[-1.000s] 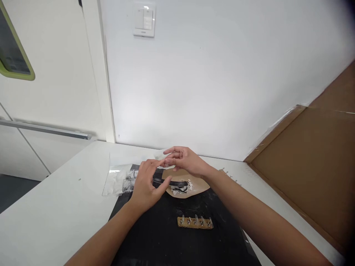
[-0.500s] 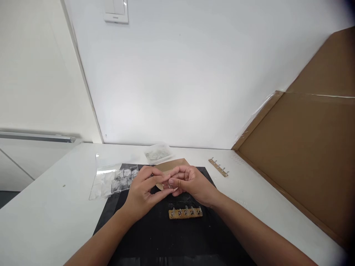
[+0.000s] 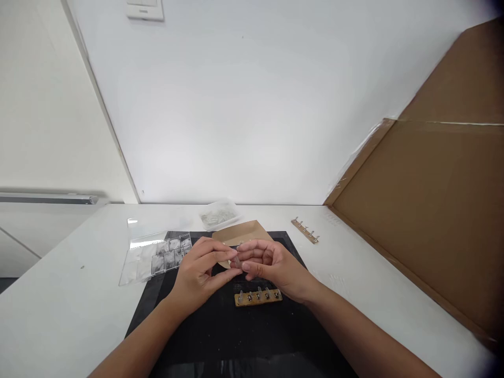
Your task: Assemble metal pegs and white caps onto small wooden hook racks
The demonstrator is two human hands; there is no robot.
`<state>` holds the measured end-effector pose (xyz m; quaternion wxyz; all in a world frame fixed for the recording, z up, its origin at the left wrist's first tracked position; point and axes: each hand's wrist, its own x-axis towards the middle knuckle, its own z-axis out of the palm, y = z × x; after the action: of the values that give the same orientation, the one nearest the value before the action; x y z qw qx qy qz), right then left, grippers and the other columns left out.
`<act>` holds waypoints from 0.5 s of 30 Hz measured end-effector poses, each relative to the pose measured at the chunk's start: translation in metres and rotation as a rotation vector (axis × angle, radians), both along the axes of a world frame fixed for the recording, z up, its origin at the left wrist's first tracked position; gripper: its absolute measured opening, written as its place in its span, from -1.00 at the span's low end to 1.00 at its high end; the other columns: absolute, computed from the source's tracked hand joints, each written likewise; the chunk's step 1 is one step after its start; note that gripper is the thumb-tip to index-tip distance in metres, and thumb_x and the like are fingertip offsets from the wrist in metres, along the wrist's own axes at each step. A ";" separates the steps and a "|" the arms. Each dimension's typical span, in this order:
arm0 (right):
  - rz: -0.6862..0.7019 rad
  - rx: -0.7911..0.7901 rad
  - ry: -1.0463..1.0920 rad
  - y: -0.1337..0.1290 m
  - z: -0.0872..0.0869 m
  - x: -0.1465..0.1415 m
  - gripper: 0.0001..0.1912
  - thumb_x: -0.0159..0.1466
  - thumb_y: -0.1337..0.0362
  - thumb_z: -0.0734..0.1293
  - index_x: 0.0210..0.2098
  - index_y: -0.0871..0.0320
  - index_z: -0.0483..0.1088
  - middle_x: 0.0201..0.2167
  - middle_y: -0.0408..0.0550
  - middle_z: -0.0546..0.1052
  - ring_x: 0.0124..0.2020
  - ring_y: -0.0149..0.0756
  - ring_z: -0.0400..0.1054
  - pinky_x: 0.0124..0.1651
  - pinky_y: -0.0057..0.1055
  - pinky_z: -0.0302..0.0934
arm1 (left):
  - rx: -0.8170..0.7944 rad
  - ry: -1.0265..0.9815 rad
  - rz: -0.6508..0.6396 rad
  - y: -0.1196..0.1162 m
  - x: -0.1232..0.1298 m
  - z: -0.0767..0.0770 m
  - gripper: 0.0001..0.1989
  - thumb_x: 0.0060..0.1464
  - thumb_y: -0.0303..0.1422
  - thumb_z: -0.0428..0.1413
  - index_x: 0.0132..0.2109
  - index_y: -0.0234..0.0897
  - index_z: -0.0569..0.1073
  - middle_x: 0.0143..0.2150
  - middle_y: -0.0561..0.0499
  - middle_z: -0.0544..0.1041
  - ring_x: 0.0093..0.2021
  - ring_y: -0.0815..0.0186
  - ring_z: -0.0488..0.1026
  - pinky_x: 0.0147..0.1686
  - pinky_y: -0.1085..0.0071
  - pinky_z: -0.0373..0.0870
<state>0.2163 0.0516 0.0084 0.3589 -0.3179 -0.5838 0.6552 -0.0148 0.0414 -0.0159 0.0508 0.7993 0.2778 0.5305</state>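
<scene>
My left hand (image 3: 200, 268) pinches a small clear, capsule-like piece (image 3: 237, 261) between thumb and fingertips. My right hand (image 3: 271, 262) is right beside it, its fingers curved and its thumb held apart from them. Whether the right fingertips touch the clear piece I cannot tell. Nearer to me, below both hands, a narrow wooden strip (image 3: 258, 299) lies on the black mat (image 3: 236, 336). Several small metal parts and upright clear pieces stand in a row on it. A tan paper tray (image 3: 246, 230) sits just behind the hands, which partly cover it.
A clear compartment box (image 3: 155, 257) with its lid raised holds small translucent bags at the left. A white tub (image 3: 220, 215) of clear pieces stands near the wall. Another strip with metal parts (image 3: 305, 231) lies at the back right. Cardboard (image 3: 413, 210) rises along the right side.
My right thumb and fingers have spread apart from a close pinch, and the clear piece shows more plainly in my left fingers. The whole view has shifted slightly.
</scene>
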 end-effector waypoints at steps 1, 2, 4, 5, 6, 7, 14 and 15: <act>-0.009 -0.004 -0.001 0.001 -0.001 0.000 -0.59 0.24 0.16 0.61 0.04 0.11 0.56 -0.04 0.05 0.71 -0.05 -0.22 0.63 -0.14 -0.43 0.54 | -0.002 0.005 -0.010 0.000 0.000 0.000 -0.72 0.21 -0.39 0.36 0.06 -0.14 0.60 -0.11 -0.07 0.66 -0.15 0.24 0.54 -0.16 0.25 0.61; -0.013 -0.012 -0.003 0.002 -0.003 0.000 -0.59 0.23 0.17 0.62 0.01 0.13 0.57 -0.06 0.05 0.71 -0.07 -0.23 0.63 -0.17 -0.45 0.54 | 0.002 0.008 -0.023 0.001 0.001 0.000 -0.70 0.20 -0.40 0.37 0.06 -0.15 0.60 -0.11 -0.06 0.66 -0.15 0.25 0.54 -0.16 0.25 0.61; -0.005 -0.030 -0.006 0.003 -0.005 0.001 -0.59 0.20 0.17 0.63 -0.02 0.14 0.56 -0.09 0.05 0.72 -0.10 -0.23 0.64 -0.22 -0.47 0.52 | 0.031 0.011 -0.051 0.002 0.002 0.002 -0.67 0.16 -0.43 0.39 0.06 -0.17 0.59 -0.12 -0.06 0.67 -0.16 0.27 0.55 -0.16 0.26 0.62; 0.001 -0.030 -0.009 0.003 -0.006 0.001 -0.58 0.19 0.17 0.64 -0.02 0.15 0.56 -0.09 0.06 0.72 -0.10 -0.22 0.64 -0.23 -0.48 0.52 | 0.057 0.013 -0.065 0.002 0.002 0.003 -0.65 0.15 -0.44 0.40 0.07 -0.19 0.59 -0.12 -0.05 0.67 -0.16 0.27 0.56 -0.17 0.28 0.63; 0.004 -0.024 -0.012 0.003 -0.006 0.001 -0.57 0.19 0.17 0.64 -0.02 0.15 0.56 -0.09 0.06 0.72 -0.09 -0.21 0.64 -0.25 -0.48 0.52 | 0.085 0.013 -0.074 0.003 0.002 0.004 -0.64 0.14 -0.45 0.40 0.07 -0.20 0.59 -0.12 -0.05 0.68 -0.17 0.28 0.56 -0.18 0.29 0.63; 0.004 -0.017 -0.018 0.003 -0.006 0.002 -0.57 0.19 0.16 0.64 -0.02 0.16 0.56 -0.09 0.07 0.72 -0.09 -0.20 0.64 -0.25 -0.48 0.52 | 0.109 0.013 -0.082 0.003 0.002 0.006 -0.63 0.13 -0.46 0.41 0.08 -0.21 0.58 -0.12 -0.06 0.68 -0.17 0.29 0.57 -0.22 0.33 0.63; -0.008 0.048 -0.037 0.006 -0.004 0.007 -0.56 0.25 0.09 0.58 0.01 0.17 0.51 -0.04 0.11 0.71 -0.01 -0.12 0.65 -0.22 -0.42 0.54 | -0.014 -0.016 -0.056 0.002 -0.003 0.005 -0.63 0.15 -0.44 0.39 0.10 -0.16 0.62 -0.09 -0.09 0.66 -0.19 0.30 0.57 -0.62 0.63 0.46; -0.015 0.068 -0.036 0.007 -0.005 0.008 -0.57 0.26 0.09 0.58 0.00 0.17 0.50 -0.03 0.12 0.70 0.00 -0.10 0.65 -0.24 -0.43 0.53 | -0.075 -0.034 -0.034 0.002 -0.004 0.003 -0.65 0.16 -0.42 0.38 0.09 -0.14 0.64 -0.09 -0.09 0.66 -0.21 0.31 0.57 -0.63 0.63 0.47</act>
<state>0.2244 0.0590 0.0038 0.3638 -0.3217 -0.6096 0.6266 -0.0193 0.0438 -0.0126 0.0943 0.7922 0.2830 0.5325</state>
